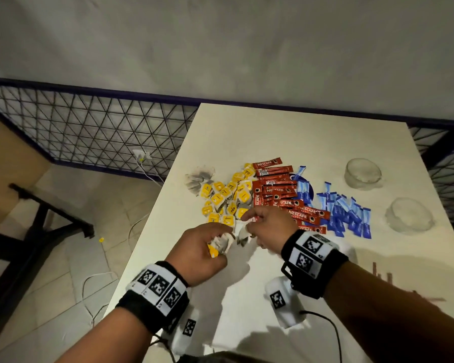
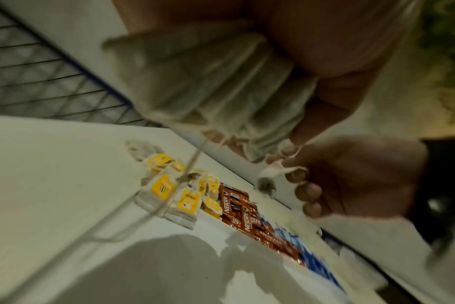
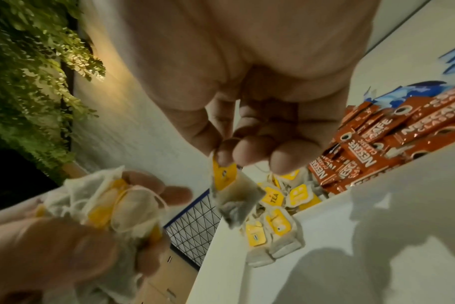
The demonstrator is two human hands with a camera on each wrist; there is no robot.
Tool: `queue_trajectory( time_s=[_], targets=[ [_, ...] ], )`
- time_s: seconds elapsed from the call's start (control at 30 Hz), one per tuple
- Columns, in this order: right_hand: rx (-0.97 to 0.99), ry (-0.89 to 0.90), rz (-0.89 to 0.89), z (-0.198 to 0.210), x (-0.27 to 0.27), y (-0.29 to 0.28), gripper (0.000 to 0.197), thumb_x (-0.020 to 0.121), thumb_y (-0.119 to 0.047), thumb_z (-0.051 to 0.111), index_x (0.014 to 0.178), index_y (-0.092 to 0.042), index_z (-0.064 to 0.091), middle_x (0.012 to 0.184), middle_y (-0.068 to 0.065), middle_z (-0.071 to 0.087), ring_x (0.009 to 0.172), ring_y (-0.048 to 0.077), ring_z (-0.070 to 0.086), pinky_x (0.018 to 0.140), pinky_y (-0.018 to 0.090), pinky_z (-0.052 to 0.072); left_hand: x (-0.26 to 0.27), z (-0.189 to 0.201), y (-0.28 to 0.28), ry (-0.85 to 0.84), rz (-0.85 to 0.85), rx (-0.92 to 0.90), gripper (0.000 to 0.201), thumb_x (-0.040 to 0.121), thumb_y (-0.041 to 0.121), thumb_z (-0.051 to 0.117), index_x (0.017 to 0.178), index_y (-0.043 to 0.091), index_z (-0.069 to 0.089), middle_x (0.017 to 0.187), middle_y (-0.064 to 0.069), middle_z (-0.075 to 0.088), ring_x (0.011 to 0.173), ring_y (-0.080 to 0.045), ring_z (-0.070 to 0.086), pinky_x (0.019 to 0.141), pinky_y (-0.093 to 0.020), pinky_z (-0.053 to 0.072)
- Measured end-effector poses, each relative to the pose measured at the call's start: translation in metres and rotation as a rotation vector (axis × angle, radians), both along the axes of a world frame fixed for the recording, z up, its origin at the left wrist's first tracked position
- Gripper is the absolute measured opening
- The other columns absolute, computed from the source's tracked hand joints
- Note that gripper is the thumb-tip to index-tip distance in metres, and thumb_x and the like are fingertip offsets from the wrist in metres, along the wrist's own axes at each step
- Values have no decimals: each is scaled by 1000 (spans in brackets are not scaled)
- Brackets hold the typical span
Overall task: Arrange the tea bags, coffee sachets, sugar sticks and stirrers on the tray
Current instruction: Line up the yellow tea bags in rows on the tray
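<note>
**Status: tea bags being gathered; sorting incomplete**

The left hand (image 1: 202,251) has its fingers curled round a bunch of tea bags (image 3: 112,201), with strings trailing from it. The right hand (image 1: 269,226) pinches a single tea bag (image 3: 234,189) by its yellow tag between thumb and fingertips, just beside the left hand.

On the white table (image 1: 312,137), three groups lie side by side and partly overlapping: a loose tea bag pile (image 1: 226,195), red Nescafe coffee sachets (image 1: 278,189) and blue sugar sticks (image 1: 349,213). Judged from this layout, the items are roughly grouped by kind but not neatly set out.

No tray can be identified in any view. Brown strips (image 1: 380,273) near the right forearm may be stirrers; they are too dim to confirm. Two clear containers (image 1: 362,174) stand beyond the sugar sticks. The left wrist view is blurred.
</note>
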State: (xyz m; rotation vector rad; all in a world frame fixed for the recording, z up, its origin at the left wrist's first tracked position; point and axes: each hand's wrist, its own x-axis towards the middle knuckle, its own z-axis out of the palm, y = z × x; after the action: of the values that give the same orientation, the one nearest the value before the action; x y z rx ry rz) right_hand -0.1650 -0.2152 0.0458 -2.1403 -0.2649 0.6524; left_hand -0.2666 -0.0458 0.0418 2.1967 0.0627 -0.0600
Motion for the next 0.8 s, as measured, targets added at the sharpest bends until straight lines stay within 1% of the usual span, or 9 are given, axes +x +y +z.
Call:
queue_trajectory(
  time_s=[0.07,0.17,0.23,0.33,0.47,0.5,0.6,0.7,0.8],
  targets=[
    [20,26,-64,2,0,10,22,79,-14,60,79,-36,62,65,-2,65,55,19,61,57,34,52,5,-2,0,-2,-154,119,51,62,20,57,111,23,71,135,7,56,121,-6,54,100,-16,38],
    [97,114,-119,6,0,22,15,81,-12,61,88,-25,65,60,0,61,50,19,56,54,32,49,11,-2,0,42,-277,229,57,64,23,54,120,22,67,146,2,46,128,-13,49,102,-16,35],
    [141,155,-148,8,1,25,8,82,-18,64,90,-20,66,63,0,63,49,17,53,52,30,46,12,0,3,26,-268,171,58,63,22,54,120,21,67,136,4,55,121,-12,54,99,-14,38],
    [175,154,-178,5,1,18,24,78,-43,67,93,-25,67,80,-3,64,60,11,53,53,27,40,11,0,13,11,-141,-58,50,61,16,57,108,23,72,117,15,64,106,-3,61,94,-20,46],
    [226,199,-88,-11,-14,14,8,91,-16,62,83,-17,61,74,-6,56,50,1,52,45,15,40,9,0,18,265,-3,-263,45,65,15,64,109,27,70,95,1,70,65,-30,64,64,-39,55],
    [206,194,-90,-18,-17,15,14,92,-12,60,79,-18,58,70,-4,56,46,-1,50,44,14,40,9,-2,18,319,11,-265,44,66,15,65,107,31,70,84,-3,71,56,-30,60,58,-38,55],
    [182,235,-181,-45,-17,16,18,95,-9,55,81,-20,54,66,3,56,50,9,51,48,23,43,4,-7,20,401,18,-222,45,76,1,63,104,35,70,54,10,61,39,-11,49,45,-18,42],
    [146,271,-327,-75,-9,17,15,96,-12,54,84,-22,56,71,2,59,56,16,51,54,30,45,-4,-8,29,431,28,-211,44,79,-7,63,110,24,68,49,23,60,38,8,50,44,-3,35],
    [94,263,-417,-95,-1,20,7,96,-19,54,92,-23,58,75,-2,61,56,15,53,58,28,44,-11,-7,39,463,54,-197,45,79,-9,62,110,24,68,54,25,63,41,11,52,45,-1,35]
  ],
)
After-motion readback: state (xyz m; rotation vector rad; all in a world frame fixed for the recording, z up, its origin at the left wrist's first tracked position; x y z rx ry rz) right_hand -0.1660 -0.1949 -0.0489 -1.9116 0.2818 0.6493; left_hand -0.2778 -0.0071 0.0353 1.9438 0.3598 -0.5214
